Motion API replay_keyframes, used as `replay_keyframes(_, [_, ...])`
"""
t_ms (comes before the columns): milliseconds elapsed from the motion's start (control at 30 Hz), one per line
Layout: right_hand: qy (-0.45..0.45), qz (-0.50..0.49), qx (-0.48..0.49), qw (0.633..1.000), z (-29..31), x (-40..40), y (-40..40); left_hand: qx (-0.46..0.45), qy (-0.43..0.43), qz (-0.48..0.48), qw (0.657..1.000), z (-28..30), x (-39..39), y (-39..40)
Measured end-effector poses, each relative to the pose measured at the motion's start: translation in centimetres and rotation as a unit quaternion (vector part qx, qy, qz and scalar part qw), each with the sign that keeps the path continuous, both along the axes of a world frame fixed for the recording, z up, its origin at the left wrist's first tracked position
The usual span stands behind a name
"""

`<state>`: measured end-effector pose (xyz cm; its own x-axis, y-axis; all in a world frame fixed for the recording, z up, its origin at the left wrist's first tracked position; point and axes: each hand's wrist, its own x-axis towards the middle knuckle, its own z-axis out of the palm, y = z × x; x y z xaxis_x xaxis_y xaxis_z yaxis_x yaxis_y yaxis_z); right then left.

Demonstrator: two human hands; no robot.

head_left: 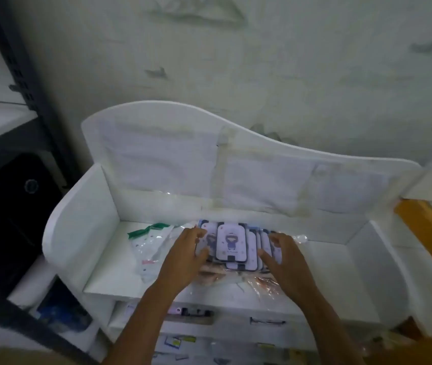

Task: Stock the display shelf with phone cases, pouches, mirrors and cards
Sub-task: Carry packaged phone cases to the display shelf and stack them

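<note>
A fanned stack of phone cases (230, 242), white with a small cartoon figure and dark rims, lies on the top tier of the white display shelf (109, 275). My left hand (187, 255) grips the stack's left edge, thumb over the cases. On the stack's right side, my right hand (282, 255) holds the cases with fingers curled over them. Clear crinkled plastic wrap (262, 284) lies under the stack. To the left, a clear pouch with a green zip strip (151, 242) lies flat on the same tier.
The shelf has a wavy white back panel (172, 154) and side walls. Lower tiers (267, 322) hold more small items. A dark metal rack (22, 83) with a black device (12, 206) stands at left. A yellow edge (428, 227) sits at right.
</note>
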<state>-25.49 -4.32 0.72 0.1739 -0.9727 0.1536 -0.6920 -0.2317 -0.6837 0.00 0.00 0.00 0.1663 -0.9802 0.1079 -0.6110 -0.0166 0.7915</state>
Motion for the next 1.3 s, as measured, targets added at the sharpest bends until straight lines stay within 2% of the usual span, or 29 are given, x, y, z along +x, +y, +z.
replay_keyframes(167, [-0.023,0.01,0.041,0.999,-0.8,-0.4,-2.3,0.055,0.054,0.025,0.997,-0.8,-2.6,-2.5])
replay_keyframes(367, [-0.039,0.057,0.066,0.995,-2.3,-0.5,-5.0,0.039,-0.079,0.056,0.995,-2.9,-5.3,-5.7])
replay_keyframes(567, [-0.062,0.067,0.082,0.992,-3.6,-1.3,-6.8,0.11,-0.153,0.132,0.973,-6.4,-7.0,-8.7])
replay_keyframes(667, [-0.066,0.074,0.086,0.991,-4.2,-1.5,-7.2,0.15,-0.135,0.167,0.965,-5.3,-7.7,-9.1])
replay_keyframes(733, [-0.077,0.077,0.091,0.99,-4.2,-1.6,-7.2,0.184,-0.092,0.183,0.961,-3.9,-8.1,-9.1])
replay_keyframes(900, [-0.074,0.057,0.08,0.992,-3.8,-2.1,-7.6,0.133,-0.073,0.176,0.972,-4.1,-7.5,-10.1])
replay_keyframes(1100, [-0.082,0.031,0.079,0.993,-3.3,-2.3,-7.2,0.192,-0.062,0.162,0.966,-4.7,-7.2,-10.5])
replay_keyframes(1300, [-0.088,0.01,0.101,0.991,-3.2,-2.9,-6.9,0.198,-0.144,0.168,0.955,-5.1,-8.5,-10.3])
